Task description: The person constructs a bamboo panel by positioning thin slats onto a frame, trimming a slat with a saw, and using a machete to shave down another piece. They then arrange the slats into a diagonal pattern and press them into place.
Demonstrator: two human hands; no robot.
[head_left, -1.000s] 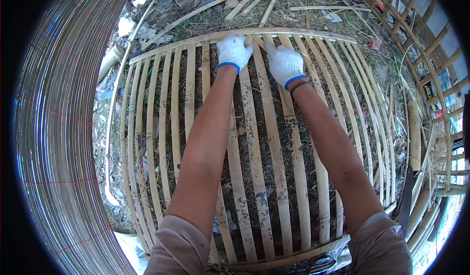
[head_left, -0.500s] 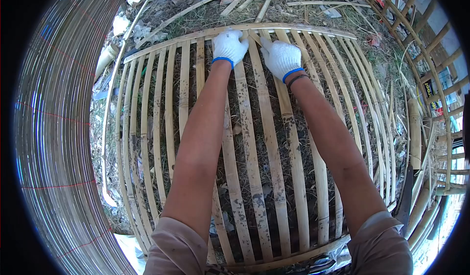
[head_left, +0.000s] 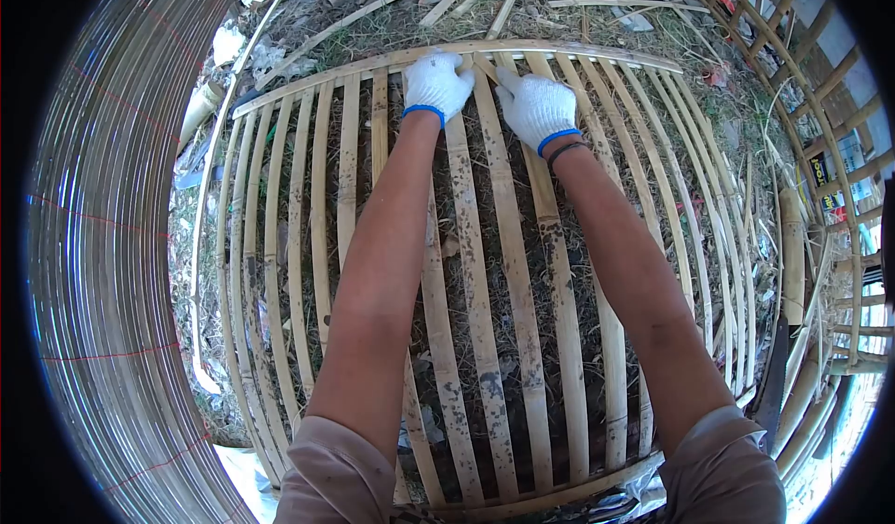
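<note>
A panel of pale split-bamboo slats (head_left: 488,244) lies in front of me, its slats running lengthwise between a far crosspiece (head_left: 364,65) and a near one. Both my hands wear white knit gloves with blue cuffs. My left hand (head_left: 436,88) is closed at the far crosspiece, fingers curled over a slat end. Just to its right, my right hand (head_left: 540,111) is closed around the top of a neighbouring slat, thumb and forefinger pointing toward the crosspiece. The fingertips of both hands are partly hidden. Dark specks mark several slats.
A rolled-up screen of thin strips with red thread (head_left: 112,244) stands along the left. An open bamboo lattice (head_left: 824,86) rises on the right, near a saw blade (head_left: 772,375) and bamboo poles (head_left: 792,254). Loose strips (head_left: 508,4), stones and litter lie on the grass beyond the panel.
Both hands stay at almost the same spot on the far crosspiece. The view has shifted only slightly.
</note>
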